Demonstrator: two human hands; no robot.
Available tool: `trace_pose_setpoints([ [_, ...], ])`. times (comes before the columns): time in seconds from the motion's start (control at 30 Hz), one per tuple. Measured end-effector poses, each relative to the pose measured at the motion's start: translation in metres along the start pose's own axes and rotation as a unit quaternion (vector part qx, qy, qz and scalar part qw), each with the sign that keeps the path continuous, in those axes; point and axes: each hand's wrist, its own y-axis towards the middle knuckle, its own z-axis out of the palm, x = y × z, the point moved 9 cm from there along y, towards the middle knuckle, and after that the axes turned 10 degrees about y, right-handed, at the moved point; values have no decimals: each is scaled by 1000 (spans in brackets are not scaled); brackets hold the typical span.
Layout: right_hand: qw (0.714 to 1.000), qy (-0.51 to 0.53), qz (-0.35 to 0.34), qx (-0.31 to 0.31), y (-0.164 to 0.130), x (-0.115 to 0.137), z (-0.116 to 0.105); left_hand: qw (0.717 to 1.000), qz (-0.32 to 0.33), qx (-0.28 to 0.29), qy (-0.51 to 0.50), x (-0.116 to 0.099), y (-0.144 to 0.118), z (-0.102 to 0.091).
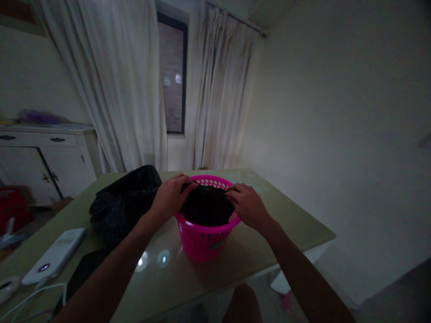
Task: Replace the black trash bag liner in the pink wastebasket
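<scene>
A pink perforated plastic basket (205,242) stands upright on the table in front of me. Inside it hangs a black plastic bag (208,208), its top edge stretched between my hands. My left hand (173,193) is closed on the bag's edge at the basket's left rim. On the right side, my right hand (247,202) pinches the other end of that edge, close to the rim. The bag's lower part is hidden inside the basket.
Left of the basket lies a bulky black plastic bag (124,206). Nearer me are a white power bank (55,255) with a cable, a white ring-shaped roll (8,287) and another black item (85,269). The greenish table (289,224) ends at right, near the wall.
</scene>
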Motion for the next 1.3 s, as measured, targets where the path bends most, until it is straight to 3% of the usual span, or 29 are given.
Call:
trace_pose_setpoints([
  [0.13, 997, 32, -23, -65, -1, 3, -9, 998, 13, 31, -44, -15, -2, 10],
  [0.3, 991, 72, -71, -91, -5, 23, -11, 994, 54, 91, 21, -40, -4, 25],
  [0.5, 984, 49, -140, -101, -10, 37, -11, 994, 26, 51, -99, -31, -1, 14],
  [0.6, 984, 35, -127, -123, -6, 20, -14, 992, 19, 24, -122, -14, -1, 4],
  [0.73, 975, 127, -66, -169, -6, -9, -24, 989, -24, -9, -145, 15, -1, -8],
  [0.83, 958, 215, -66, -180, -6, -6, -26, 977, -21, 51, -204, 9, -1, 3],
  [0.93, 942, 273, -94, -172, -4, 6, -25, 983, 16, 74, -167, -12, -1, 8],
  [1.03, 924, 324, -57, -193, -5, -14, -24, 991, 19, 11, -133, -9, -1, -3],
  [1.17, 865, 459, 35, -202, -15, -74, -9, 976, -69, -121, -165, 38, -15, -24],
  [1.3, 785, 553, 80, -266, -36, -116, 5, 930, -173, -207, -248, 81, -37, -28],
])
